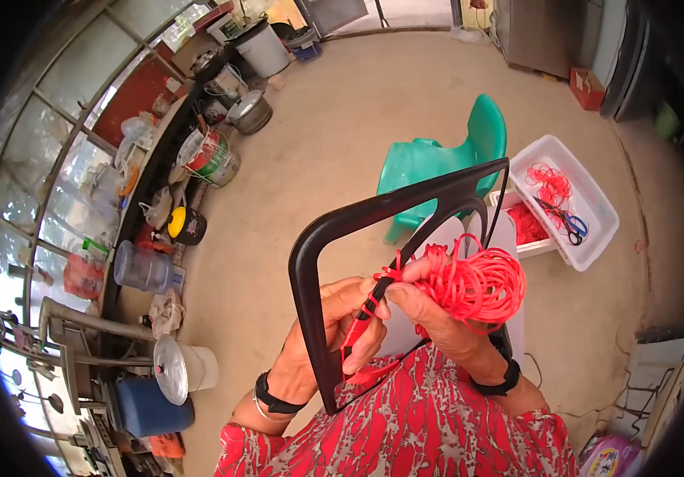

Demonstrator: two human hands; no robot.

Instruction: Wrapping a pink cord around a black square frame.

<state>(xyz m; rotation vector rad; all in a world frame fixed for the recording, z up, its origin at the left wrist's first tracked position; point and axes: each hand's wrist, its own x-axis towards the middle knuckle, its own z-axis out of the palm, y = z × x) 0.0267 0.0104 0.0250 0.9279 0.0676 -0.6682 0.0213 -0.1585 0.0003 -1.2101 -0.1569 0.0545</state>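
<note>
Above the room's smooth beige floor (302,175), the left hand (340,308) is pinching a black curved frame (405,196), the right hand (441,318) coiled red cord (481,286)

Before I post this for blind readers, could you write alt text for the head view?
A person's left hand grips a black frame partly wound with red cord, while the right hand holds a bundle of cord. Beyond them are a green chair and a white bin holding scissors and tangled cord.

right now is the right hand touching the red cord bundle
Touching: in the head view, the right hand grips the red cord bundle, its left end between thumb and fingers.
</note>
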